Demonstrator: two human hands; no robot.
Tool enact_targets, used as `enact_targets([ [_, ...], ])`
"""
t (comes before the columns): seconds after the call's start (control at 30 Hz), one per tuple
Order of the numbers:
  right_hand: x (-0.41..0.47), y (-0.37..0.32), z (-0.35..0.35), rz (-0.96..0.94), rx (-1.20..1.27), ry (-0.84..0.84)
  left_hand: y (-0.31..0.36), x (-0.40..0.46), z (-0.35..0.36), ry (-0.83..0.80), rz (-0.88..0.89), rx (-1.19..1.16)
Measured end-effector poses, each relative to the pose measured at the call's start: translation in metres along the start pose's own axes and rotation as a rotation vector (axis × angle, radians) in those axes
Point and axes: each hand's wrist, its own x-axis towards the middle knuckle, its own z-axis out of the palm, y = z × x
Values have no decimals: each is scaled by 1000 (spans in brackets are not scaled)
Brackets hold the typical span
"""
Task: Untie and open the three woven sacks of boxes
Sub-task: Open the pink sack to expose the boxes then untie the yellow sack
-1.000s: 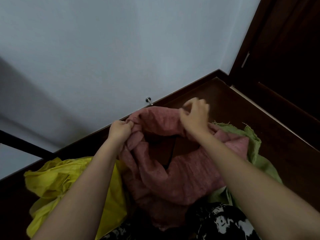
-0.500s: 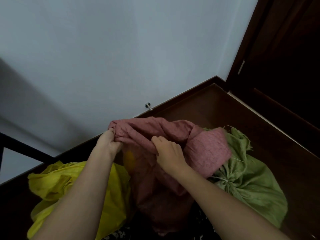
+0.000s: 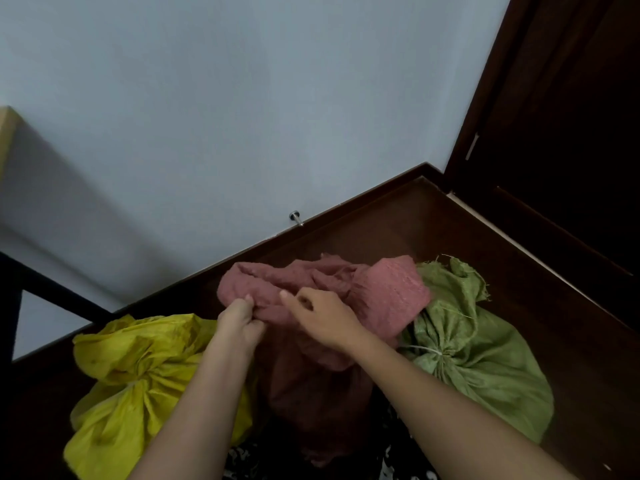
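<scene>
Red woven sack (image 3: 388, 296), no readable label: left hand (image 3: 239, 320) and right hand (image 3: 322, 317) are both gripping its bunched mouth.

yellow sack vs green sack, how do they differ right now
The yellow sack lies left of the red sack; the green sack lies to its right. A pale string shows round the green sack's neck; the yellow sack's neck is cinched, but no tie is visible. The red sack's cloth overlaps the green sack's top, not the yellow one's. Both are woven, bunched shut, on the dark floor, untouched by the hands.
</scene>
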Motion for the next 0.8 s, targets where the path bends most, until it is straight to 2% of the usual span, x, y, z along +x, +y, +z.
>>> enact_targets([
  [0.03, -2, 6, -3, 91, 33, 84, 0, -3, 0, -3, -1, -45],
  [0.1, -2, 23, -9, 324, -160, 289, 0, -13, -2, 12, -13, -89],
  [0.13, -3, 28, -12, 496, -184, 323, -1, -18, -2, 6, -16, -93],
  [0.17, -5, 31, -17, 658, -104, 295, -2, -22, -1, -4, -14, -90],
  [0.2, -8, 32, -20, 778, 93, 231, -2, -26, -1, 3, -17, -57],
  [0.3, -15, 22, -27, 981, 860, 70, -2, -37, 0, 36, -58, 30],
  [0.4, -13, 16, -22, 1062, 1135, -11, -5, -46, 2, -2, -109, 51],
  [0.6, 6, 15, 6, 1001, 1339, -95, -1, -45, -13, -111, -167, 109],
  [0.73, 19, 13, 16, 1017, 1191, -271, 0, -49, -15, -227, -151, 143],
  [0.8, 20, 10, 24, 980, 1099, -255, -3, -52, -13, -306, -165, 168],
])
